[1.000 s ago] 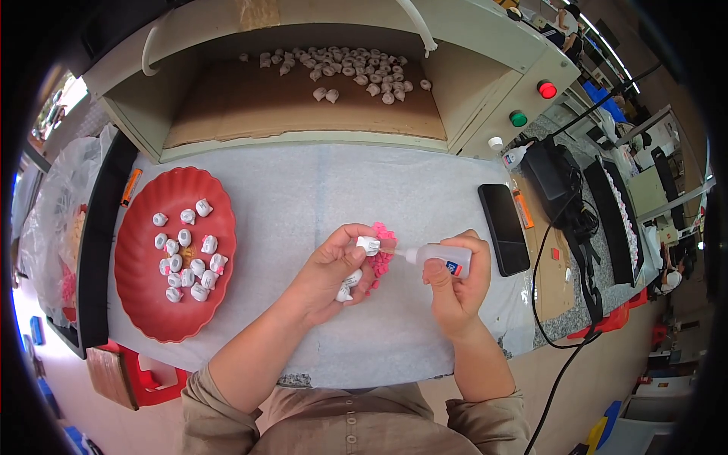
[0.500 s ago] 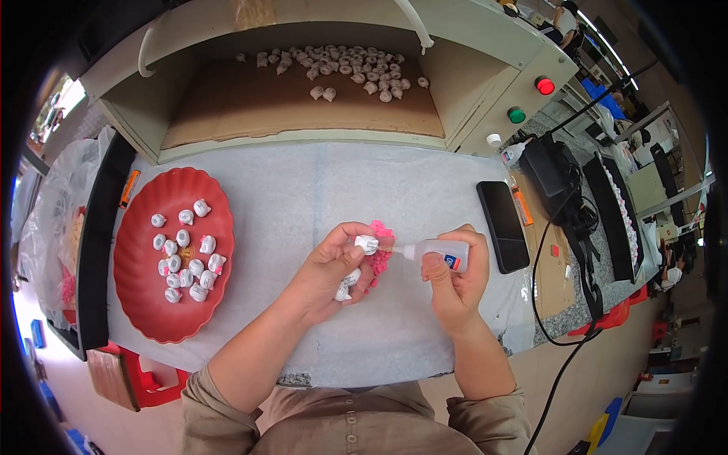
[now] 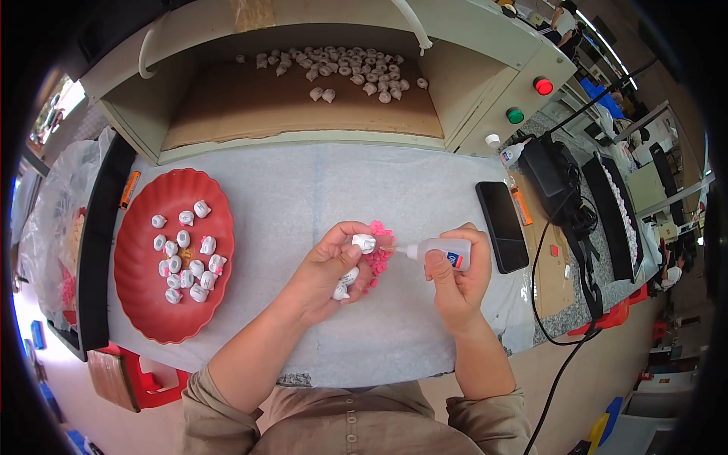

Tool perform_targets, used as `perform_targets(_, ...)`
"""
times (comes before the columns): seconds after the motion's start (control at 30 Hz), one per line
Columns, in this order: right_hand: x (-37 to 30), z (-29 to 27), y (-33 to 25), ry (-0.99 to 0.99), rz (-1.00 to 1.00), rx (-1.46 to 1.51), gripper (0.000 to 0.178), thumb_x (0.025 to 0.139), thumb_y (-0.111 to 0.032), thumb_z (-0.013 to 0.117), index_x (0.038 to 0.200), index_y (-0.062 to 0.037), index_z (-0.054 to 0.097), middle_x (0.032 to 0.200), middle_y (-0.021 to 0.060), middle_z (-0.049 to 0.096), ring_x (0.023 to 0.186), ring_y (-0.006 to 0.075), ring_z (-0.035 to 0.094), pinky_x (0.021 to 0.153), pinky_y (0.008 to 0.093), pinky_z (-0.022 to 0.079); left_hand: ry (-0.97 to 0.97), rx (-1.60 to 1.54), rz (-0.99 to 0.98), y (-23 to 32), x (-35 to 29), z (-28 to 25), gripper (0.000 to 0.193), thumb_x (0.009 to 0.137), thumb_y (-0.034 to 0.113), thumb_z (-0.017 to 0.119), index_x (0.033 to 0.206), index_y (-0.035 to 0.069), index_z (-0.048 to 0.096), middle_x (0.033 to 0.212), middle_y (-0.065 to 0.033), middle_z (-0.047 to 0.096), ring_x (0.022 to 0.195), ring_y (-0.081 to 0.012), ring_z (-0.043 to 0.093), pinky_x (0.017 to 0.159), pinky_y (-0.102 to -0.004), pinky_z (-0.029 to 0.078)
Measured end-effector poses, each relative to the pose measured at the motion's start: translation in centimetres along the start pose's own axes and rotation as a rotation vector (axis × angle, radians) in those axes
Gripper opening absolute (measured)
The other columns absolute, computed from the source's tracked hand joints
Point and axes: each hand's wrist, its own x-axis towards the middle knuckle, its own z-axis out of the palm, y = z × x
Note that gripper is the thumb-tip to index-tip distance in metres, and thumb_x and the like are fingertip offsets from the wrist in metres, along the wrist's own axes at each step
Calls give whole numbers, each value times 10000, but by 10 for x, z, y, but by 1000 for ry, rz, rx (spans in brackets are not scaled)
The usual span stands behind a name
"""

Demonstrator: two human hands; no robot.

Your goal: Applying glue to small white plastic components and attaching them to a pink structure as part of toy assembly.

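Note:
My left hand [image 3: 317,274] pinches a small white rounded figure piece [image 3: 364,243] between thumb and fingertips. More white pieces [image 3: 346,284] are tucked in the palm of that hand. Wrapped in my right hand [image 3: 459,292] is a clear squeeze glue bottle [image 3: 437,252], tilted sideways, its thin nozzle pointing left at the pinched piece. A small gap seems to lie between the nozzle tip and the piece. Beneath and beside my left fingers lies a heap of small pink pieces [image 3: 378,262] on the white covered table [image 3: 303,193].
A red scalloped tray [image 3: 133,292] with several white pieces stands left. At the back, a cardboard-floored metal box [image 3: 227,114] holds many more. To the right are a black phone [image 3: 502,227], an orange tube [image 3: 521,205], a black power adapter [image 3: 547,171] with cables, and another bottle [image 3: 513,154].
The glue bottle has shifted slightly right, its nozzle drawing a little away from the pinched piece. That piece has turned slightly in my left fingers.

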Motion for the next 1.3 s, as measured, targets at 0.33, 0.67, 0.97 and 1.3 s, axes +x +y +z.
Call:
perform_targets(0.33,0,-1,1,-3,-83,-87,229,782,-79,604,925,-8,440,728,55,443,558,88,404,467,201,322,8,-25,-51,0,-1,-3,246,821,235,552,1007,116,443,1060,-129,540,516,-97,466,371,-194,364)
perform_targets(0.67,-1,2,1,6,-128,-97,228,774,-69,610,923,-4,449,704,58,457,563,97,412,474,207,332,14,-31,-49,0,0,-5,271,812,247,563,1012,114,436,1057,-127,541,515,-100,465,370,-195,368)
perform_targets(0.97,-2,3,0,10,-91,-81,227,782,-83,605,924,-7,446,711,50,446,560,89,407,468,205,325,8,-23,-17,1,0,1,293,795,261,586,998,113,437,1067,-131,537,515,-99,467,378,-194,374)
perform_targets(1.3,-4,2,2,-4,-59,-51,224,783,-75,601,921,-8,438,728,51,449,570,87,430,478,205,347,17,12,-31,-2,-1,1,290,797,262,583,1006,115,444,1082,-128,529,512,-103,465,382,-198,370)
